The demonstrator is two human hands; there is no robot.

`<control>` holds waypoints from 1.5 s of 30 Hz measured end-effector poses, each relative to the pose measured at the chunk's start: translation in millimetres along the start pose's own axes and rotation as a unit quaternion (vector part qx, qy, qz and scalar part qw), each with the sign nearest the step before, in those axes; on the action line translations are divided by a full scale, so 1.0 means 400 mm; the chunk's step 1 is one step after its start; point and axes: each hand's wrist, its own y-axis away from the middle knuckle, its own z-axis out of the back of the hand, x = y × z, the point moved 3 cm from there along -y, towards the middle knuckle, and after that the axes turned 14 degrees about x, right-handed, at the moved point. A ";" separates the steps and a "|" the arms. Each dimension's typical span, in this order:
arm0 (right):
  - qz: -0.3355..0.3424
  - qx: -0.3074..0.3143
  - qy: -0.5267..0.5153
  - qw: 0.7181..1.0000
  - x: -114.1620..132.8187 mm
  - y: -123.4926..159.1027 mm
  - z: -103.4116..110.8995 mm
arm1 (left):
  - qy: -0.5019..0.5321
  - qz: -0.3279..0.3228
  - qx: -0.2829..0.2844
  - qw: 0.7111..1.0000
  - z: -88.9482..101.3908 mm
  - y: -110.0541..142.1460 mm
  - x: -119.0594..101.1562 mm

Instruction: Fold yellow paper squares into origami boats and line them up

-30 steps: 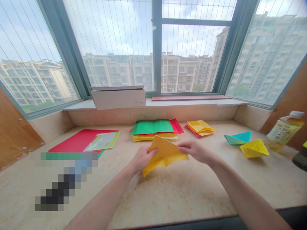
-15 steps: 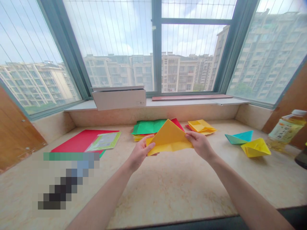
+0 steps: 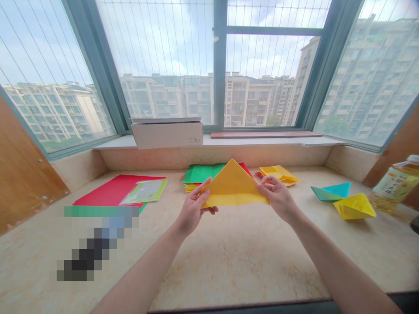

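Note:
A sheet of folded yellow paper (image 3: 233, 185) is held up between my hands above the counter. Its top comes to a point and a straight band runs along the bottom. My left hand (image 3: 193, 207) pinches its left corner, thumb in front and fingers behind. At the right corner, my right hand (image 3: 277, 196) grips the paper between thumb and fingers. Behind it lie green folded paper (image 3: 201, 173) on a stack and a pile of yellow folded paper (image 3: 278, 173). To the right sit a blue paper boat (image 3: 332, 192) and a yellow paper boat (image 3: 355, 206).
Red paper sheets (image 3: 104, 189) lie at the left under a clear-and-green packet (image 3: 147, 191). A pixelated patch covers something in front of them. A white box (image 3: 167, 134) stands on the window ledge. A bottle (image 3: 396, 183) is at the far right.
The view has shifted slightly, so the scene sits a little further right. My right fingers have moved a bit on the paper's corner, and its bottom band looks flatter.

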 end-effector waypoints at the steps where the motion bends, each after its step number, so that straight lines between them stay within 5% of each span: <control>1: 0.005 -0.002 -0.002 1.000 0.000 0.000 0.001 | -0.004 -0.009 -0.003 1.000 0.000 0.001 0.000; 12: 0.025 -0.021 -0.030 0.999 -0.010 0.001 0.012 | -0.046 -0.053 -0.001 0.998 -0.001 0.011 -0.004; 20: 0.026 -0.043 -0.019 0.999 -0.011 0.000 0.013 | -0.261 -0.099 -0.031 0.960 -0.002 0.025 -0.018; 28: 0.072 -0.106 0.014 0.992 -0.021 -0.006 0.033 | -0.302 -0.171 0.077 0.935 -0.010 0.035 -0.019; 32: 0.065 -0.112 0.019 0.991 -0.027 -0.007 0.037 | -0.349 -0.135 0.032 0.927 0.010 0.024 0.002; 35: 0.043 -0.110 0.019 0.993 -0.033 -0.006 0.036 | -0.329 -0.166 0.022 0.930 0.021 0.020 0.003; 45: 0.070 -0.097 0.023 0.993 -0.033 -0.012 0.040 | -0.316 -0.164 -0.011 0.934 0.002 0.015 -0.016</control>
